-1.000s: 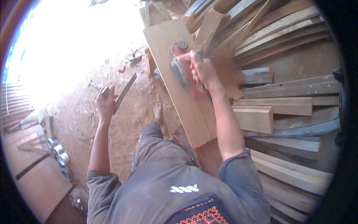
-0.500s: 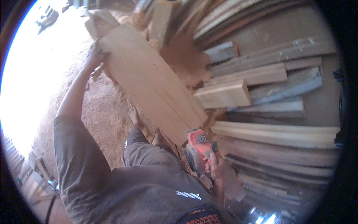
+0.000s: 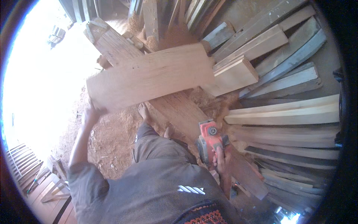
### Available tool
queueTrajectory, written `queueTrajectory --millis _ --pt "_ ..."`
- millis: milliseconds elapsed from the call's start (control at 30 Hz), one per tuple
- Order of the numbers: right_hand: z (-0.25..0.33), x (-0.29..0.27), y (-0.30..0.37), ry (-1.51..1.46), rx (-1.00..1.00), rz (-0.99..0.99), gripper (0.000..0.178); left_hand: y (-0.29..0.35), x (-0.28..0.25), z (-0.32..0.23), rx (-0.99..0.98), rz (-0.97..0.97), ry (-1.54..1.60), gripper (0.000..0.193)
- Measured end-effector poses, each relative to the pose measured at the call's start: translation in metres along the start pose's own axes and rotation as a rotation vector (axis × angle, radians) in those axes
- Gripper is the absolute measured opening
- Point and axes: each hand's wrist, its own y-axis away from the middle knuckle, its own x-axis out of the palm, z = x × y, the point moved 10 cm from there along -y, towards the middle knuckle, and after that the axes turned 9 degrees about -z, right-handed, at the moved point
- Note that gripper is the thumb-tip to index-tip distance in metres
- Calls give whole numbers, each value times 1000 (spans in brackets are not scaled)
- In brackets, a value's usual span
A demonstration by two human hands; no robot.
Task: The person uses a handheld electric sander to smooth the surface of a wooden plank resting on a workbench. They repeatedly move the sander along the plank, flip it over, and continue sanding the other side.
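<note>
A wide, pale wooden board [image 3: 149, 76] lies crosswise over a long thick plank [image 3: 179, 112] that runs diagonally from far left to near right. At the board's left end, my left hand [image 3: 91, 114] grips its near corner; the fingertips are partly blurred. My right hand [image 3: 221, 160] is wrapped round the handle of a red electric planer [image 3: 209, 136], which is at the near part of the plank. Whether the planer's base touches the plank is hidden.
Several loose timbers [image 3: 283, 112] are lined up along the right side. A short pale block [image 3: 235, 78] is near the board's right end. Wood shavings [image 3: 112, 138] cover the ground around my bare feet. More boards [image 3: 151, 18] stand at the back.
The board has swung from lying along the plank to lying across it, uncovering the plank's two ends. My left hand has moved nearer with the board's end. The planer stays in my right hand.
</note>
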Motion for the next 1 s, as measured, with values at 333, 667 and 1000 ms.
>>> queueTrajectory --millis 333,667,1000 --pt "-5 -11 -21 157 -81 217 51 117 -18 -49 59 -240 118 65" --pt "-39 -19 -36 186 -2 238 59 93 139 -155 16 127 679 76" --pt "-50 -24 -42 135 49 189 58 141 183 -152 -244 134 1207 68"
